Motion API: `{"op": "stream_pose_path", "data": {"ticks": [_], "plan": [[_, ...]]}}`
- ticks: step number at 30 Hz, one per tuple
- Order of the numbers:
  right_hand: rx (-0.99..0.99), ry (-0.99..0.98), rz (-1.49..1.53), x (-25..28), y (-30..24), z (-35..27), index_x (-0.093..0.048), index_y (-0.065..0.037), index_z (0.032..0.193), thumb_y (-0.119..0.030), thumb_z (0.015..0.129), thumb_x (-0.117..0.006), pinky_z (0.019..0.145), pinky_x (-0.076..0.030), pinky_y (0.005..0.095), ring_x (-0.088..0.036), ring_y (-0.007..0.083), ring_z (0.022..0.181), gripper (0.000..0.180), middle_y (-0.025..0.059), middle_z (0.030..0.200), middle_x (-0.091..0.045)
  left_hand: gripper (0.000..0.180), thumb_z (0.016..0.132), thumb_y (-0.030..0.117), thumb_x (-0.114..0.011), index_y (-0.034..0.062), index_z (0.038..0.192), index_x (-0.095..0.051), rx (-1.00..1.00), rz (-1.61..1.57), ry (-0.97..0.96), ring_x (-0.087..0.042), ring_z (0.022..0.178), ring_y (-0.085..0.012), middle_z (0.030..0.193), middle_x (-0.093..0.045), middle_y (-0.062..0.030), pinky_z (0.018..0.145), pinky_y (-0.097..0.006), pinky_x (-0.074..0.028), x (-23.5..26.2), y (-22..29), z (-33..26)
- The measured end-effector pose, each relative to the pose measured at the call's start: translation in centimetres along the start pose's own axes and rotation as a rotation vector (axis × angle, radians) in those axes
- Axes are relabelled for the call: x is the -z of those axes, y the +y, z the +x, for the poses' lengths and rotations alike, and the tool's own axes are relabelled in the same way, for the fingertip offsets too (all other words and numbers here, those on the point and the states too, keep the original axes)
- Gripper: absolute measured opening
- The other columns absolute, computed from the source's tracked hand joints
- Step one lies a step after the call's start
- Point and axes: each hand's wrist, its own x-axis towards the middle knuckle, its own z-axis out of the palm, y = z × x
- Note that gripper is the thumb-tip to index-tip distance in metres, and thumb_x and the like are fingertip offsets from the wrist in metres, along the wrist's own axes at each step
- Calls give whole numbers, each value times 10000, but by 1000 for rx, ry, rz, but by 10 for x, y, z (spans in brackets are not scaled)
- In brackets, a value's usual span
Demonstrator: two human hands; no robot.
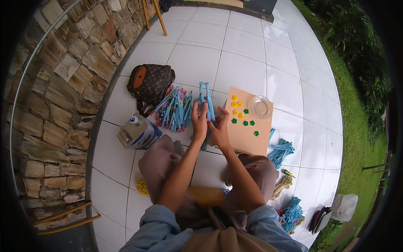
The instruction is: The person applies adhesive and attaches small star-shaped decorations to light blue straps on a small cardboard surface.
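Observation:
Both my hands meet above the floor between my knees, around a pair of long light-blue strips point(208, 101) with flared far ends. My left hand point(199, 119) is closed on them, thumb pointing away from me. My right hand point(219, 131) grips their near part, with thumb and forefinger round it; the lower ends are hidden by my hands. To the right of them lies a tan board point(252, 140) bearing several yellow flower-shaped pieces point(239, 104), several green flower-shaped pieces point(246, 123) and a clear round dish point(261, 107). Left of my hands is a pile of blue strips with pink ends point(174, 111).
A brown patterned backpack point(147, 82) and a grey jug with a blue cap point(136, 133) stand on the left. More blue bundles point(282, 152) lie at the right beside a yellowish bundle point(283, 185). A stone wall point(56, 126) borders the left, grass point(361, 164) the right.

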Motion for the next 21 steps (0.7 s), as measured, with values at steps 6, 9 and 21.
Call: {"op": "stream_pose_path", "data": {"ticks": [6,9,21], "plan": [[111,-82,174,56,-120,-40,-215,-102,1291,0,863,-500,591,-428,229,-517,126,651,524,69,820,-482,276,929,274,-459,118,1155,-428,37,-116,-313,-406,610,-71,753,-418,26,629,-250,-392,-22,104,-40],[30,-57,356,83,-161,-66,-173,-119,1306,0,849,-518,530,-404,220,-502,116,590,585,84,849,-492,305,937,298,-429,137,1191,-376,253,-178,-525,-352,548,-76,712,-347,19,595,-258,-389,-13,131,-73],[330,-405,-550,136,-285,-91,-283,-123,1288,2,776,-605,670,-462,346,-619,322,759,618,166,869,-633,819,689,249,-727,81,1342,-262,-868,936,-879,-360,1198,-322,1292,-372,-166,999,-429,-288,-56,191,-107]]}}
